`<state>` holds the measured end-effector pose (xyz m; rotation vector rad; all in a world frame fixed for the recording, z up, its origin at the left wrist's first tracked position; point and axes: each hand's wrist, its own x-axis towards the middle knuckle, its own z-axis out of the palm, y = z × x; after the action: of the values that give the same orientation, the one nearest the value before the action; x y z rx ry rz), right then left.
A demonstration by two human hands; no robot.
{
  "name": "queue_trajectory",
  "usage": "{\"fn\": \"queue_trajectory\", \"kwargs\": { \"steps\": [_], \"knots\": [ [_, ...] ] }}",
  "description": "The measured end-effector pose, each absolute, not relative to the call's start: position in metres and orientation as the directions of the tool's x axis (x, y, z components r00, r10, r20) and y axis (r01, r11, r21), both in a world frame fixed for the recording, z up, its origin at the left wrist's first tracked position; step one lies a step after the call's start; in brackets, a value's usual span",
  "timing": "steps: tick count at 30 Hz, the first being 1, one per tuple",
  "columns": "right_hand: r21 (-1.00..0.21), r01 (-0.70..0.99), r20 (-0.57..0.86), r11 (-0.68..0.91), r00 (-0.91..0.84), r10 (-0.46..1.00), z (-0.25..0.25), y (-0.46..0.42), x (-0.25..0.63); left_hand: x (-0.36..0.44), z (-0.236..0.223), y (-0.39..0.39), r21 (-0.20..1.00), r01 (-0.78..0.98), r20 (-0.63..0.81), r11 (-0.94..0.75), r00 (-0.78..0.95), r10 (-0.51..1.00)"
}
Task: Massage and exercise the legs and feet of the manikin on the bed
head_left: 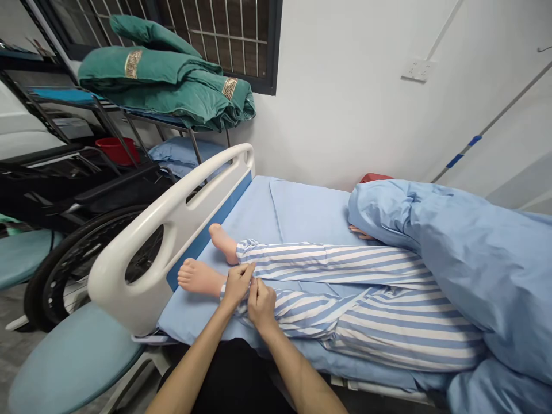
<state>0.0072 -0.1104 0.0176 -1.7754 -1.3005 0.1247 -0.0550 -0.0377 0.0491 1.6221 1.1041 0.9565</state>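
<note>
A manikin lies on a hospital bed [297,213] in blue-and-white striped trousers [362,299], bare feet [199,277] toward the white footboard [172,218]. My left hand [237,285] pinches the cuff of the nearer trouser leg at the ankle. My right hand [261,303] grips the same cuff just beside it, fingers closed on the cloth. Both hands touch each other. A light blue quilt [466,259] covers the manikin's upper body, with one manikin hand [360,233] showing at its edge.
A wheelchair [81,230] stands left of the footboard. Folded green blankets [172,75] lie on a metal rack by the barred window. A teal seat [73,356] sits at the near left. A red basin [116,149] rests under the rack. White wall behind the bed.
</note>
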Motion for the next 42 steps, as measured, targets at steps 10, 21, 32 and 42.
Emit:
{"fn": "queue_trajectory", "kwargs": {
  "steps": [10, 21, 32, 42],
  "knots": [
    [-0.786, 0.614, 0.431, 0.074, 0.458, 0.777, 0.017, -0.125, 0.005, -0.011, 0.039, -0.019, 0.904, 0.410, -0.123, -0.119, 0.518, 0.846],
    [-0.888, 0.412, 0.382, 0.204, 0.414, 0.826, 0.109, -0.118, 0.079, -0.043, 0.020, -0.052, 0.916, 0.326, 0.053, -0.233, 0.477, 0.877],
    [-0.768, 0.628, 0.323, -0.124, 0.548, 0.772, 0.035, -0.142, 0.080, -0.057, 0.018, -0.070, 0.877, 0.384, 0.093, -0.288, 0.452, 0.887],
    [-0.548, 0.836, 0.580, 0.025, 0.359, 0.731, 0.013, -0.170, 0.056, -0.021, 0.048, -0.067, 0.891, 0.370, 0.101, -0.262, 0.402, 0.910]
  ]
}}
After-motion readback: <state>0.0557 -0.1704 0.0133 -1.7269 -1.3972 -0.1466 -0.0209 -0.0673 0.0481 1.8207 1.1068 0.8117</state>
